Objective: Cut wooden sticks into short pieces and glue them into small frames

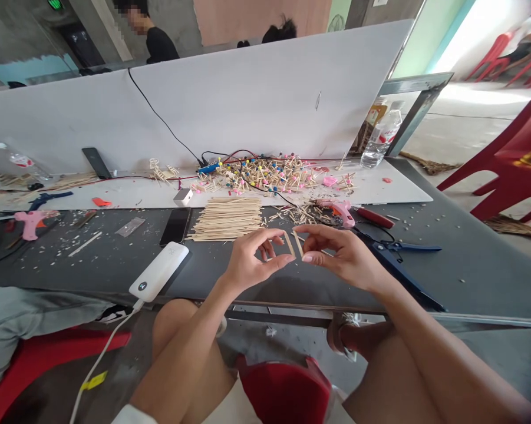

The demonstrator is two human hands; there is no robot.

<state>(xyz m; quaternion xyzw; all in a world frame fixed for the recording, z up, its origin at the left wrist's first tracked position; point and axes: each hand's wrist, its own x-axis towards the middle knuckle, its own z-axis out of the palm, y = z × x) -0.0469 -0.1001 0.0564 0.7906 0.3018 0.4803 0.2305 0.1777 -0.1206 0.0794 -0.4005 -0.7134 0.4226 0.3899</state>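
Between thumb and fingers my left hand [257, 257] pinches a short wooden stick [289, 244]. Close beside it, my right hand [336, 252] holds another short wooden stick [297, 244] the same way. The two sticks are nearly parallel, with a small gap between them. Both hands are raised over the front part of the dark table. Just behind my left hand lies a row of long thin sticks [227, 219]. A scatter of short stick pieces [303, 218] lies behind the held sticks.
A white power bank [159, 272] and a black phone [175, 227] lie left. Pink glue guns [343, 213], blue-handled pliers [413, 248] and a red-handled tool [375, 217] are on the table. Behind is a pile of sticks with coloured balls [260, 174]. Bottles [382, 136] stand back right.
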